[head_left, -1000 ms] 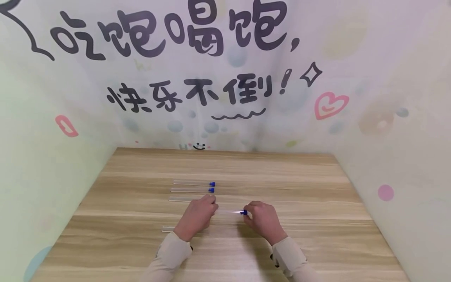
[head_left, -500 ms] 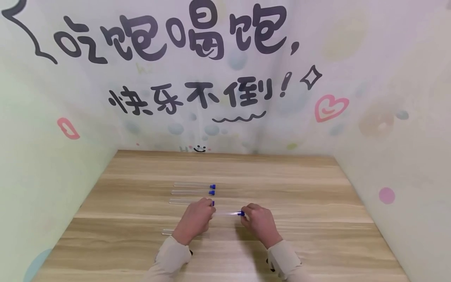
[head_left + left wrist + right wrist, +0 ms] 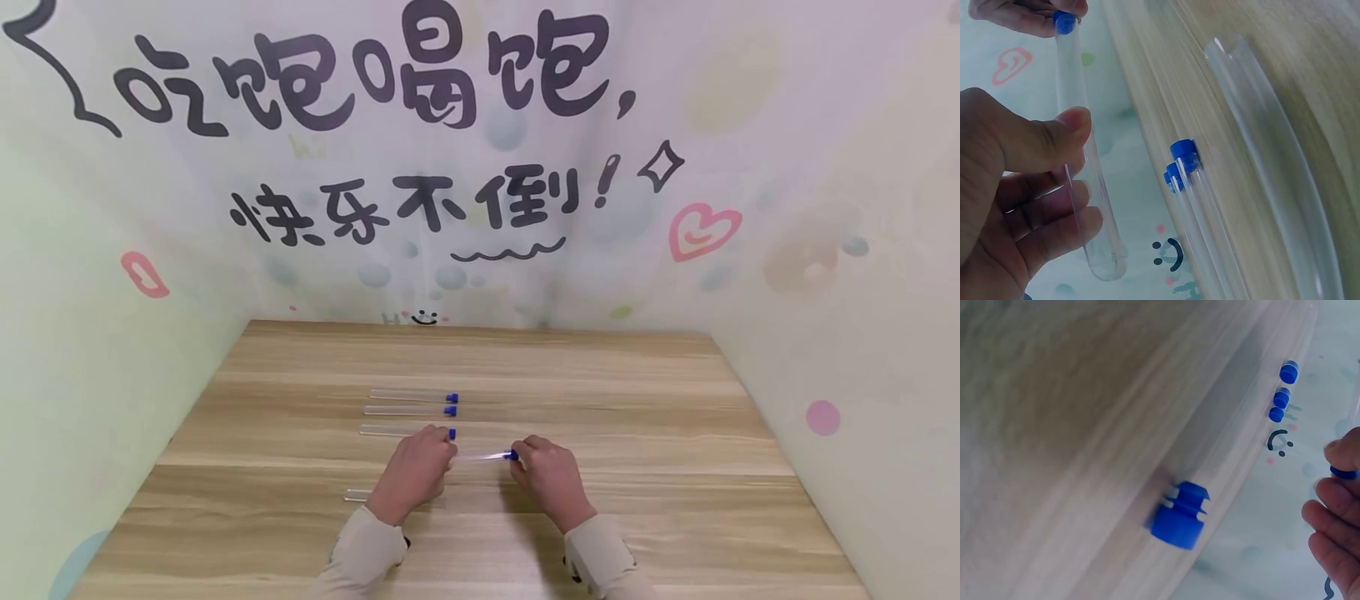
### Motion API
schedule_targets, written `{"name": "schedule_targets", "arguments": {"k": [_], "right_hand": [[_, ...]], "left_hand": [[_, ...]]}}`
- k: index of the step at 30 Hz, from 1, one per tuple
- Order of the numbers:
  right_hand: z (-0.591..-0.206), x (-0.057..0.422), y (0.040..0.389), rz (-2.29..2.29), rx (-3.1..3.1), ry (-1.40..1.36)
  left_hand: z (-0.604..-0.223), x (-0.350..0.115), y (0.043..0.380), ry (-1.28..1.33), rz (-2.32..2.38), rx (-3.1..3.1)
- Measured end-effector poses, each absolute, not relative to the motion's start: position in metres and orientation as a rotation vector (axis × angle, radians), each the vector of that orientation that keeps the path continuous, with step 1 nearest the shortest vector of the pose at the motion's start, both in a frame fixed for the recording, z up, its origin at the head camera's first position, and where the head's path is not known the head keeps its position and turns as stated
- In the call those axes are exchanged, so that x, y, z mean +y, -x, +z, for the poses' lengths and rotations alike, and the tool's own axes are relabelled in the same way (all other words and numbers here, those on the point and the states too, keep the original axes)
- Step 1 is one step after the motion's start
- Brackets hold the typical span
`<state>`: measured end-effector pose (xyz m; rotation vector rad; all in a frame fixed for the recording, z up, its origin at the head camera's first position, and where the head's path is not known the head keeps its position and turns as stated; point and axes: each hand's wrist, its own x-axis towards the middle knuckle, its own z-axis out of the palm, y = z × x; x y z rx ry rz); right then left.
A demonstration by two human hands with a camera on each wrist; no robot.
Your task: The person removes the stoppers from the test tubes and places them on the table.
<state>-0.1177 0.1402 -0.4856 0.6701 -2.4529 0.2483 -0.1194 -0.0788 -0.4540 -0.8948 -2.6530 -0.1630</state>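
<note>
My left hand grips a clear test tube around its middle, thumb on one side and fingers on the other. Its rounded end points down in the left wrist view. At the tube's other end, my right hand pinches a blue stopper, which sits right at the mouth. An uncapped tube lies on the table nearer the body, mostly hidden by the left hand and forearm in the head view. In the right wrist view a loose blue stopper lies on the table.
Beyond the hands, three tubes with blue stoppers lie side by side: a far tube, a middle tube and a near tube partly behind the left hand. The wood-grain table meets a printed wall covering at the back.
My right hand has shifted slightly left with the stopper, and the left hand also moved a little left, uncovering the nearest capped tube's blue stopper. The head view tilted slightly.
</note>
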Motion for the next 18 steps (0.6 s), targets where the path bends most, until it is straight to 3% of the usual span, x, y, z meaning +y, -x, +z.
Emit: {"name": "schedule_targets", "arguments": {"k": [18], "right_hand": [[-0.4797,0.1445,0.1239,0.215,-2.361,-0.946]], "left_hand": [[-0.4487,-0.0813,0.1237,0.93,-0.01,-2.64]]}}
